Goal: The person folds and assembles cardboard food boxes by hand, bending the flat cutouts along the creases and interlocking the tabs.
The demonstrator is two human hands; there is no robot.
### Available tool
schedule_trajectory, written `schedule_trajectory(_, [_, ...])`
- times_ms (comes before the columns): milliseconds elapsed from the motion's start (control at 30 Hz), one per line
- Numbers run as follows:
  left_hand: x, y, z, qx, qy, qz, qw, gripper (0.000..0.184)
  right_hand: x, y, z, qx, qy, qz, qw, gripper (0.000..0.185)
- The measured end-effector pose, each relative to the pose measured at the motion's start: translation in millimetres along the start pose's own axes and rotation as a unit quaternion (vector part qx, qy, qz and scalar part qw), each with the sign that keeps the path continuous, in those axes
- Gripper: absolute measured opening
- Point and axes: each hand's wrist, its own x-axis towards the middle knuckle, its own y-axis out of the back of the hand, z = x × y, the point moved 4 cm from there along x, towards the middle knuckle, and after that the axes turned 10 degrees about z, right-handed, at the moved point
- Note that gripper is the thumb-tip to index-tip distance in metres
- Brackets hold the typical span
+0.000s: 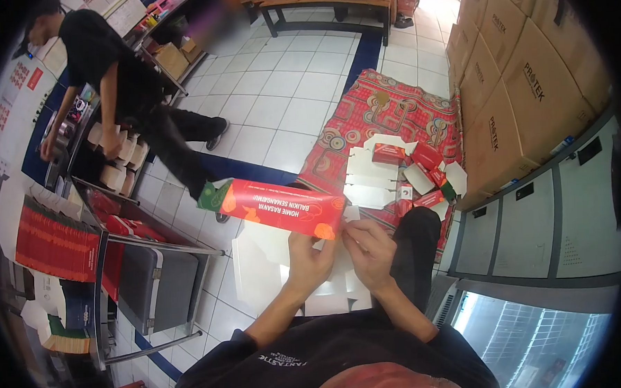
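gripping the red box (276, 208) near one end: left hand (310, 265). right hand (370, 252) at same end, fingers pinched narrow; cannot tell on what.

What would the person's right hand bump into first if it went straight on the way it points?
The right hand would most likely meet the red box first, at its closer end; whether they already touch is unclear.
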Motion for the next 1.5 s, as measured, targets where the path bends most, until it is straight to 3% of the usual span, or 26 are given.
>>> schedule_trajectory(67, [-0.3, -4.5, -1.3, -0.044, 0.092, -0.036, 0.994, 0.032, 0.2, 1.2, 2.9, 0.014, 0.002, 0.004, 1.0, 0.04])
schedule_trajectory(133, [2.3, -3.9, 9.1, -0.036, 0.093, -0.055, 0.993, 0.036, 1.8, -1.3, 2.4, 0.028, 0.004, 0.008, 1.0, 0.046])
schedule_trajectory(200, [6.6, -1.2, 16.7, -0.029, 0.094, -0.073, 0.992, 0.041, 3.2, -9.0, 14.6, 0.183, -0.215, 0.028, 0.959, 0.067])
schedule_trajectory(333, [8.7, 2.4, 29.2, -0.02, 0.006, -0.179, 0.984, 0.07, -1.3, -13.2, 30.3, 0.187, -0.167, -0.042, 0.967, 0.086])
schedule_trajectory(400, [15.0, 5.8, 40.3, -0.226, 0.063, 0.046, 0.971, 0.059, -9.0, -14.8, 39.2, 0.196, -0.186, 0.001, 0.963, 0.089])
schedule_trajectory(433, [20.7, 5.4, 45.1, -0.205, 0.103, 0.074, 0.97, 0.055, -4.7, -9.3, 39.7, 0.196, -0.187, -0.001, 0.962, 0.089])
schedule_trajectory(467, [19.6, 6.1, 41.8, -0.205, 0.106, 0.077, 0.97, 0.055, 2.7, -4.7, 34.7, 0.137, -0.113, -0.102, 0.979, 0.097])
schedule_trajectory(500, [16.4, 7.0, 38.0, -0.147, 0.058, 0.052, 0.986, 0.05, 6.0, -2.3, 27.2, 0.077, -0.037, -0.204, 0.975, 0.105])
schedule_trajectory(533, [10.7, 9.8, 31.5, -0.086, 0.013, 0.029, 0.996, 0.045, 3.1, 2.8, 26.7, 0.079, -0.043, -0.214, 0.973, 0.105])
schedule_trajectory(567, [8.6, 15.4, 21.7, 0.067, -0.103, -0.038, 0.992, 0.036, 1.1, 9.3, 27.7, 0.198, -0.105, -0.167, 0.96, 0.113])
schedule_trajectory(633, [6.4, 6.5, 29.0, 0.168, -0.157, -0.124, 0.965, 0.038, 3.2, 17.5, 15.5, 0.332, -0.184, -0.049, 0.924, 0.127])
schedule_trajectory(733, [-3.2, 9.0, -2.5, 0.259, -0.224, -0.185, 0.921, 0.049, -7.1, 26.8, 21.6, 0.117, -0.163, 0.05, 0.978, 0.087])
schedule_trajectory(767, [-6.3, 9.6, -10.8, 0.278, -0.236, -0.208, 0.908, 0.053, -8.1, 26.2, 23.3, 0.119, -0.163, 0.047, 0.978, 0.087])
schedule_trajectory(800, [-5.2, 9.1, -4.1, 0.28, -0.235, -0.207, 0.908, 0.053, -10.8, 25.6, 29.6, 0.118, -0.212, 0.047, 0.969, 0.069])
schedule_trajectory(867, [3.5, 12.1, 12.4, 0.112, -0.107, -0.153, 0.976, 0.059, -9.0, 21.9, 33.2, 0.118, -0.26, 0.045, 0.957, 0.053])
schedule_trajectory(933, [-9.5, 18.3, 4.3, 0.112, -0.072, -0.138, 0.981, 0.062, 4.0, 11.2, 6.7, 0.059, -0.042, -0.037, 0.997, 0.034])
schedule_trajectory(1000, [-16.4, 16.6, 0.2, 0.11, -0.034, -0.125, 0.985, 0.065, 0.5, 2.4, -3.2, 0.1, -0.041, -0.075, 0.991, 0.033])
schedule_trajectory(1067, [2.1, 9.0, 18.0, -0.127, 0.052, 0.068, 0.988, 0.067, -7.7, -5.1, 3.1, 0.088, -0.094, -0.079, 0.989, 0.035])
schedule_trajectory(1100, [5.4, 10.5, 13.6, -0.121, 0.059, 0.082, 0.987, 0.074, -16.3, -8.5, 9.5, 0.099, -0.229, -0.018, 0.968, 0.037])
schedule_trajectory(1133, [6.1, 10.3, 12.7, -0.12, 0.058, 0.083, 0.988, 0.074, -15.1, -9.5, 8.0, 0.1, -0.229, -0.019, 0.968, 0.037])
schedule_trajectory(1233, [-0.8, 11.8, 4.6, -0.086, 0.061, 0.104, 0.989, 0.058, -18.0, -13.0, 19.5, 0.319, -0.436, 0.096, 0.836, 0.045])
schedule_trajectory(1300, [-13.3, 10.4, 0.8, 0.224, -0.123, 0.042, 0.966, 0.034, -16.0, -18.0, 21.6, 0.325, -0.441, 0.14, 0.825, 0.045])
schedule_trajectory(1367, [-12.0, 9.7, -3.3, 0.199, -0.099, 0.038, 0.974, 0.031, -21.1, -20.9, 25.5, 0.334, -0.444, 0.182, 0.811, 0.045])
schedule_trajectory(1433, [-2.0, 7.8, 1.3, 0.15, -0.05, 0.037, 0.987, 0.026, -20.6, -23.7, 21.6, 0.279, -0.331, 0.144, 0.89, 0.049])
schedule_trajectory(1467, [0.8, 7.0, 3.5, 0.125, -0.023, 0.036, 0.991, 0.024, -21.5, -24.1, 22.6, 0.279, -0.333, 0.144, 0.889, 0.049])
schedule_trajectory(1500, [1.8, 6.2, 4.4, 0.1, 0.006, 0.035, 0.994, 0.021, -12.7, -22.6, 11.5, 0.199, -0.237, 0.109, 0.945, 0.049])
